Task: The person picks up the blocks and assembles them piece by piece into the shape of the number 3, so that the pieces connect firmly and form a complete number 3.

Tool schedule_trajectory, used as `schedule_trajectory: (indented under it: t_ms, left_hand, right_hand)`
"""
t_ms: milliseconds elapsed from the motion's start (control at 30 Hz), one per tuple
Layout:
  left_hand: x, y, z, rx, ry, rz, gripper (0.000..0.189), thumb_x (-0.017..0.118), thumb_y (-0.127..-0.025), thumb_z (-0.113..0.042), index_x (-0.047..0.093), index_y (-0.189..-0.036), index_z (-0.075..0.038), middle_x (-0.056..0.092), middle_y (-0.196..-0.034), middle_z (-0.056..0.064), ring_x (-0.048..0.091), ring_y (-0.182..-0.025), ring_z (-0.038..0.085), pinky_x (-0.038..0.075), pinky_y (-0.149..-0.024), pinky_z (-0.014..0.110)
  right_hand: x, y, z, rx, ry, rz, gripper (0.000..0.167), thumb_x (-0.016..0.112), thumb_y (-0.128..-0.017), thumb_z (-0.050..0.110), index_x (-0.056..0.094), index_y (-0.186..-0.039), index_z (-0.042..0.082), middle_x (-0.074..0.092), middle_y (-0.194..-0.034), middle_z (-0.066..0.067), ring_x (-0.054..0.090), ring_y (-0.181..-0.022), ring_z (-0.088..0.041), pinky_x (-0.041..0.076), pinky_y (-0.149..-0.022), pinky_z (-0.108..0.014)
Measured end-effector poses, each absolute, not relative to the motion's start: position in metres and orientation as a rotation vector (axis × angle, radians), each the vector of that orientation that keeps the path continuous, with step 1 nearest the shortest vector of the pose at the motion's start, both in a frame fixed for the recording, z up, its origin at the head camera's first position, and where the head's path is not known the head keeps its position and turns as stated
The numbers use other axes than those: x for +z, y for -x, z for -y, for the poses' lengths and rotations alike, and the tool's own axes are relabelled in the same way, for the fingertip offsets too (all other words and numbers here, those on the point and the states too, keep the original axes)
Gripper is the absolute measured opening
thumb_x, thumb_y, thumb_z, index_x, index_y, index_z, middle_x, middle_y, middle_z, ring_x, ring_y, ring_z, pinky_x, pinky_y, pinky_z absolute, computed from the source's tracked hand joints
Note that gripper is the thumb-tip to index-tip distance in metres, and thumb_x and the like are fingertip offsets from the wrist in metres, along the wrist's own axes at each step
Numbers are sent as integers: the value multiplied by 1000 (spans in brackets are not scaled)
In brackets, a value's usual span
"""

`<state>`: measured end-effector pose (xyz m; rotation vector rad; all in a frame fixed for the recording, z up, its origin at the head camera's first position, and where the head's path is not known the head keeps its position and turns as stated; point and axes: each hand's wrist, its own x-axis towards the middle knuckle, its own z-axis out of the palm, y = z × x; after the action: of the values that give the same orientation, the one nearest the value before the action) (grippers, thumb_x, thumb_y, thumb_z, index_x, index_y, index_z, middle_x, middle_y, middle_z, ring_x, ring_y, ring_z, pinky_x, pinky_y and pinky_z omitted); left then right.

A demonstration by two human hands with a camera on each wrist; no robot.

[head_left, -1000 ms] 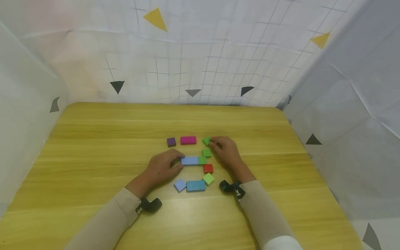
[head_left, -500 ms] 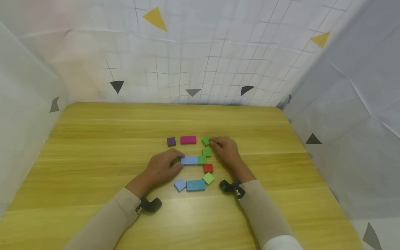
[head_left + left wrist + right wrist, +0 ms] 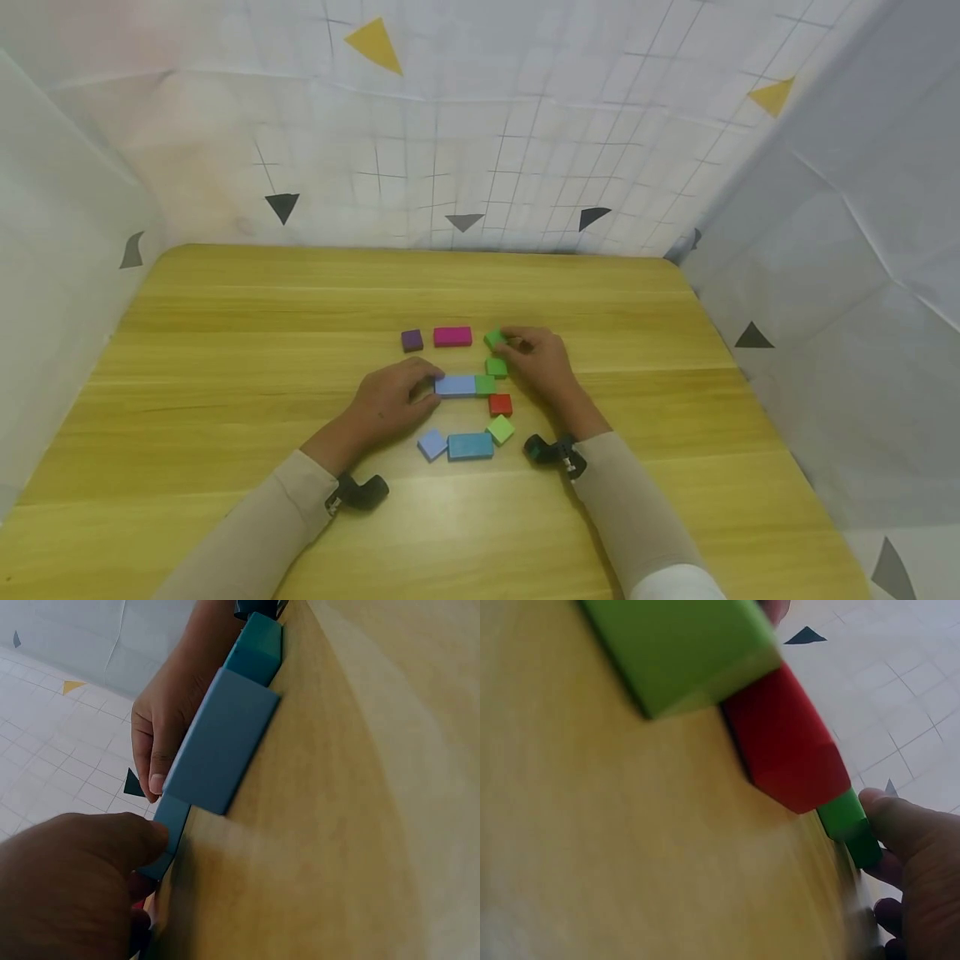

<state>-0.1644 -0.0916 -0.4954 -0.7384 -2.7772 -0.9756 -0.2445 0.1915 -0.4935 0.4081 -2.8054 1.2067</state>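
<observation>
My left hand [image 3: 390, 402] pinches the left end of a light blue oblong block [image 3: 455, 386] between thumb and fingers; its thumb also shows on that block in the left wrist view. A small green block [image 3: 484, 385] abuts the block's right end. Farther back, my right hand [image 3: 540, 358] has thumb and forefinger at a small, turned green block [image 3: 493, 338] and pinches it. Another green block [image 3: 496, 367] lies just in front of it. A red block [image 3: 500, 405] and a lime green block [image 3: 500, 430] follow toward me, both large in the right wrist view.
A magenta oblong block [image 3: 452, 337] and a purple block [image 3: 412, 340] lie at the back left of the group. Nearer me are a teal blue oblong block [image 3: 470, 446] and a tilted pale blue block [image 3: 432, 445]. White sheets surround the wooden table [image 3: 225, 333].
My right thumb and forefinger have moved slightly left, farther around the back green block, which has shifted a little left and turned. The left hand and the other blocks stay put.
</observation>
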Motion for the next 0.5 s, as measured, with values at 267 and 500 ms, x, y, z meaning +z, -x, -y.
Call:
schedule_trajectory:
  t_ms: [267,500]
  left_hand:
    - [-495,164,92,-973,747,2765,29,68,-92,-32,67,-119,-22,66,-114,-13,57,-90,4,53,-82,30]
    - [-494,164,91,-975,734,2784,29,69,-92,-32,67,-119,-22,67,-113,-12,57,-89,4,52,-81,30]
  right_hand:
    - [-497,247,-192,1122,-466,2783,31,76,-88,37,77,-111,17,75,-105,-1,65,-87,-18,56,-77,-39]
    - [-497,248,-193,1127,-477,2791,30,75,-89,37,77,-111,16,75,-104,0,65,-87,-17,56,-77,-37]
